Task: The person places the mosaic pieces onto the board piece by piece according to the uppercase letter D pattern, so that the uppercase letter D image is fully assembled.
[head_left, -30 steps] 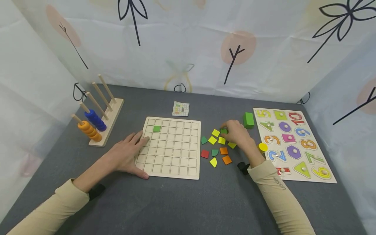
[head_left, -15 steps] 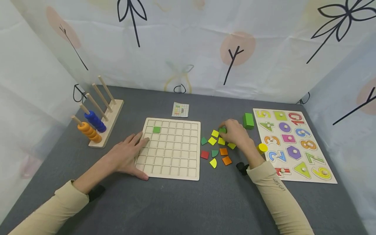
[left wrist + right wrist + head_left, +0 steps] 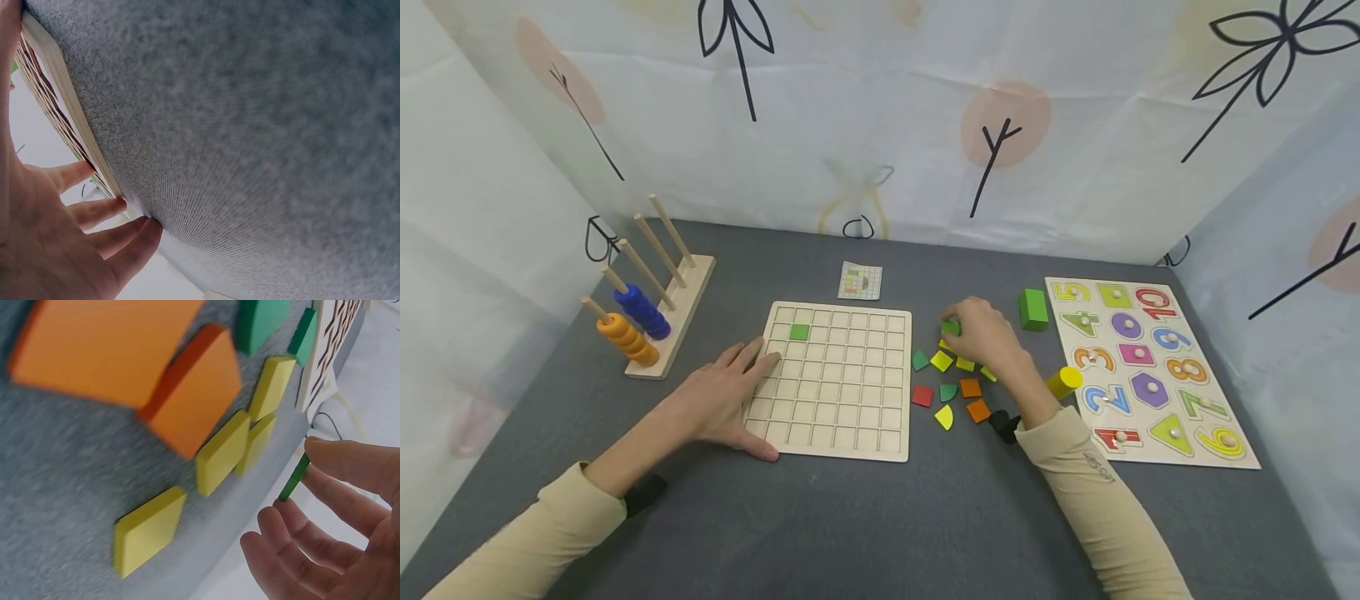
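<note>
A wooden grid board (image 3: 842, 379) lies flat, with one green square tile (image 3: 799, 332) in its upper left. My left hand (image 3: 722, 398) rests at the board's left edge, fingers spread and thumb at the near corner. The left wrist view has those fingertips against the rim of the board (image 3: 75, 112) and the cloth. Between thumb and fingers, my right hand (image 3: 985, 333) pinches a green tile (image 3: 295, 478), lifted off the table. Under and beside that hand lie several yellow square tiles (image 3: 942, 361), orange squares (image 3: 971, 387), a red square (image 3: 922, 395) and rounded green and yellow pieces.
A small printed pattern card (image 3: 860, 281) lies behind the board. A peg stacker (image 3: 688, 287) with orange and blue rings stands at left. On the right are a green block (image 3: 1033, 309), a yellow cylinder (image 3: 1064, 382) and a number puzzle board (image 3: 1150, 375). Patterned cloth walls surround the table.
My right hand has lifted the green tile and moved slightly left and up, over the yellow squares. The left hand and the board stay in place.
</note>
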The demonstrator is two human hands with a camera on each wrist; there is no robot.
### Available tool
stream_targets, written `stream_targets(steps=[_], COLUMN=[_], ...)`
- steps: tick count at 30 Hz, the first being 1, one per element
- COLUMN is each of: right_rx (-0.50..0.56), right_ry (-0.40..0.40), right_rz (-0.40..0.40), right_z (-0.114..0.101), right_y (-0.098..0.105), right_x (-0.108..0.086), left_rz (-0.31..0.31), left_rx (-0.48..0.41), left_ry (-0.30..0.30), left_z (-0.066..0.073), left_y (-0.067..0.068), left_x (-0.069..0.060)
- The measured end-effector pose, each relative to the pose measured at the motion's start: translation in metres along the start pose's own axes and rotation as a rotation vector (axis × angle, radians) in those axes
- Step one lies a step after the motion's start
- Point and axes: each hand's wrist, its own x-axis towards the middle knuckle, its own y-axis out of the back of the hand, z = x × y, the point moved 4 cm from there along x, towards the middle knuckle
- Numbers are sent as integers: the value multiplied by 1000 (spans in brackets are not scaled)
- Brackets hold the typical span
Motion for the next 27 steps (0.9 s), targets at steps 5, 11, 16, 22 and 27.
stream_targets(steps=[5, 11, 16, 22, 27], right_rx=[-9, -5, -5, -14, -2], right_ry=[23, 40, 52, 77, 90], right_rz=[9, 4, -3, -7, -16], right_z=[-10, -25, -40, -58, -71], right_y=[-1, -4, -7, -12, -18], right_x=[3, 8, 12, 18, 21], left_rz=[1, 0, 4, 7, 7], left_rx=[1, 0, 0, 0, -2], left_ry=[0, 1, 2, -4, -6], left_z=[0, -1, -2, -2, -2], left_y=[0, -1, -2, -2, -1], left_x=[0, 0, 0, 0, -1])
